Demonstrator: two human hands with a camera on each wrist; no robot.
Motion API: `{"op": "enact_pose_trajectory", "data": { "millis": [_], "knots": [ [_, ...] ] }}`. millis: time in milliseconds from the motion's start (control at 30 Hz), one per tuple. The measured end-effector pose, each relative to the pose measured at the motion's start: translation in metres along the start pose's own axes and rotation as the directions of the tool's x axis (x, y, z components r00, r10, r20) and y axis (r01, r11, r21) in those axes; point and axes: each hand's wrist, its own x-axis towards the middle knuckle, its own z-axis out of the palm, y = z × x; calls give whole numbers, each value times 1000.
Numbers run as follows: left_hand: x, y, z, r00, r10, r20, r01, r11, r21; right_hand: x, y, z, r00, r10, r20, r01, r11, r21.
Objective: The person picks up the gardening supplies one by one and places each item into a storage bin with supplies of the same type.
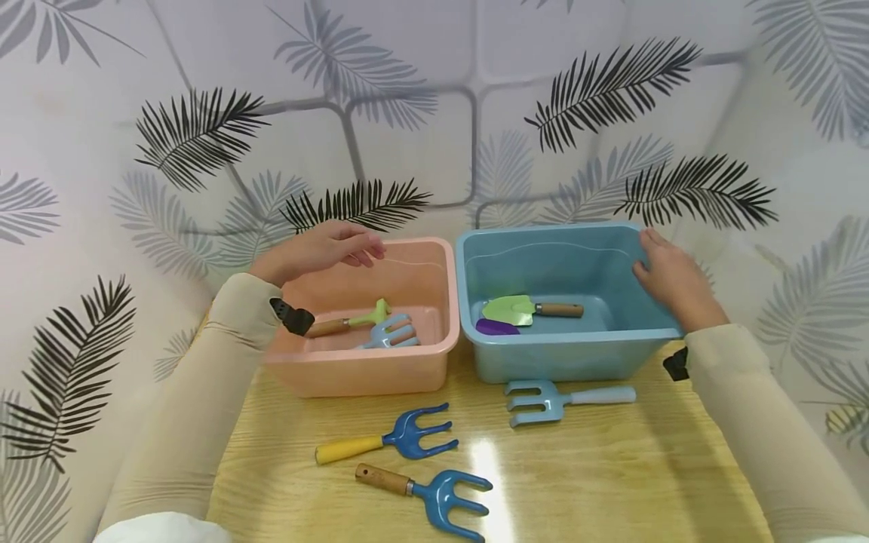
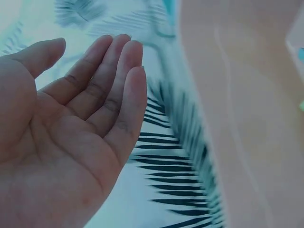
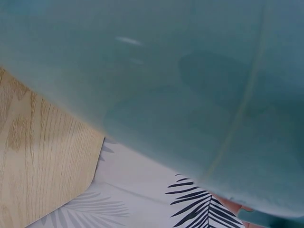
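Observation:
My left hand (image 1: 329, 249) hovers over the back left of the pink bin (image 1: 360, 375). In the left wrist view its palm faces the camera, fingers extended and holding nothing. My right hand (image 1: 679, 283) grips the right wall of the blue bin (image 1: 557, 360), thumb on the inner side; most of its fingers are hidden. Inside the pink bin lie a wooden-handled tool with a light green head (image 1: 370, 317) and a light blue hand fork (image 1: 390, 334). The blue bin holds a green trowel (image 1: 512, 309) and a purple piece (image 1: 495, 327), partly hidden by the front wall.
On the wooden table (image 1: 577, 483), before the bins, lie a light blue fork (image 1: 543, 401), a blue fork with yellow handle (image 1: 407, 435) and a blue fork with wooden handle (image 1: 441, 498). A leaf-patterned cloth (image 1: 434, 151) rises behind the bins, which stand side by side.

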Motion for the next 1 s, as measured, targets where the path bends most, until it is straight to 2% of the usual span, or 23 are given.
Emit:
{"op": "enact_pose_trajectory", "data": {
  "millis": [100, 200, 267, 433, 467, 533, 667, 733, 800, 933, 1000],
  "knots": [
    [-20, 15, 2, 1000, 27, -4, -26, 994, 108, 1, -1, 0, 1000, 0, 10, 0, 1000, 3],
    [-40, 26, 9, 998, 55, 15, -57, 970, 236, 1, -1, 1, 1000, -3, 16, 3, 1000, 5],
    [-51, 31, 16, 994, 103, 23, -105, 936, 336, 1, -2, 0, 1000, -8, 19, 8, 1000, 7],
    [-75, 35, 40, 966, 250, 66, -254, 872, 419, 0, -3, -2, 1000, -10, 25, 9, 1000, 17],
    [-80, 33, 45, 963, 257, 84, -268, 873, 406, -1, -3, -3, 1000, -9, 26, 8, 1000, 17],
    [-89, 29, 56, 967, 230, 112, -256, 886, 387, -1, -2, -3, 1000, -5, 26, 5, 1000, 19],
    [-107, 17, 78, 979, 116, 167, -168, 925, 342, 0, -1, -4, 1000, -1, 23, 1, 1000, 22],
    [-113, 9, 89, 981, 88, 173, -140, 939, 314, 0, -1, -3, 1000, 0, 22, -1, 1000, 23],
    [-118, 0, 99, 982, 80, 173, -129, 947, 294, 0, 0, -3, 1000, 0, 20, -1, 1000, 22],
    [-123, -19, 114, 981, 104, 163, -143, 957, 253, 1, 0, -2, 1000, -2, 9, 2, 1000, 15],
    [-126, -30, 121, 979, 117, 165, -148, 971, 188, 0, -1, -2, 1000, -4, 8, 4, 1000, 13]
  ]
}}
